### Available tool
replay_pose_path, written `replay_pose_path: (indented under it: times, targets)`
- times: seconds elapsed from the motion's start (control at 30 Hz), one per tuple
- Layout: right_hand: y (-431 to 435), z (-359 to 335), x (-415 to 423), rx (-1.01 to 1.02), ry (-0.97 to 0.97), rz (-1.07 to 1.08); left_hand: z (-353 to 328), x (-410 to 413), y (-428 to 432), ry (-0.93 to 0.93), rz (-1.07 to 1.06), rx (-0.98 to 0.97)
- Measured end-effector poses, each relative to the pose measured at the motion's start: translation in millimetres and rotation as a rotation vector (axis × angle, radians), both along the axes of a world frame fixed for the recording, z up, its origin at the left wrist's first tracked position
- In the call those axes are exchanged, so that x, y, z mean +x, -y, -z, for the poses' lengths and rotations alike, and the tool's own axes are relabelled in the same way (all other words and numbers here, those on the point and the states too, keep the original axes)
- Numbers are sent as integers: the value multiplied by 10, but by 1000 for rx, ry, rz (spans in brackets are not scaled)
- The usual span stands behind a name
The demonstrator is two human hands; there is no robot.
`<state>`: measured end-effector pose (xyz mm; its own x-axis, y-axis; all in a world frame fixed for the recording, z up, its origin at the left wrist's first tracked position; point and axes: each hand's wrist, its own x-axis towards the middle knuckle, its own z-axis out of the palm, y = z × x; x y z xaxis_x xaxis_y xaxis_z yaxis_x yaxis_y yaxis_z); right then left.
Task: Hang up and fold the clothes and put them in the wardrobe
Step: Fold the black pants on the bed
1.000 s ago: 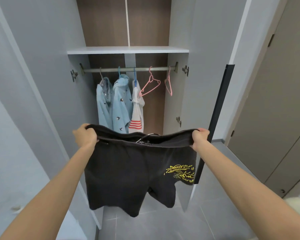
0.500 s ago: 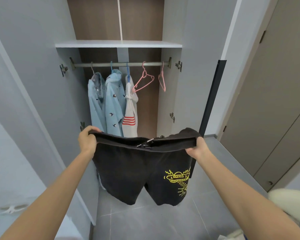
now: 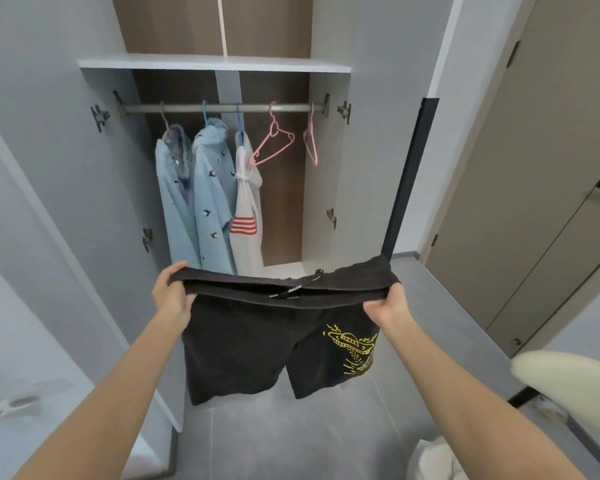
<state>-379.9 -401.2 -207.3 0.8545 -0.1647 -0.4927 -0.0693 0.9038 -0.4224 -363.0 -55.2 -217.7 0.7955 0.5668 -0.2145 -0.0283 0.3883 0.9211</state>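
Both forearms are bare, no sleeves, watch or rings visible.

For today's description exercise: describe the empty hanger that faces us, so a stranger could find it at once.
Start at the metal rail inside the open wardrobe. Right of the three hung garments hang two bare pink hangers. Yours is the pink hanger nearer the white top, turned broadside with its full triangle showing; its neighbour is seen edge-on.

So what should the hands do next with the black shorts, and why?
Probably fold the black shorts in half, bringing the left hand and right hand together. Both hands grip the waistband ends, stretched flat, with the legs hanging free. Or they could go on an empty pink hanger on the rail.
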Motion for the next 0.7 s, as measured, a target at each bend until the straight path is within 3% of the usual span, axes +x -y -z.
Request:
replay_pose_path:
  times: [0.07, 0.2, 0.27, 0.4, 0.5, 0.57, 0.7]
  targets:
    - [30, 44, -30, 5, 26, -38, -67, -2, 32, 52, 48, -61]
    - [91, 109, -86, -50, 127, -196, -164, 30, 147, 186, 258, -414]
    - [77, 127, -102, -73, 100, -249, -79, 72, 180, 115, 303, -465]
    - [70, 261, -148, -86, -185, -159, 153, 26, 164, -152, 208, -496]
    - [88, 230, -179, -102, -226, -102, 184, 7, 164, -131, 209, -509]
    - [98, 129, -130, -95, -206, -81, 109, 63, 149, -81, 149, -467]
    - [110, -20, -1, -226, -233, -76, -44, 153, 63, -108, 11, -9]
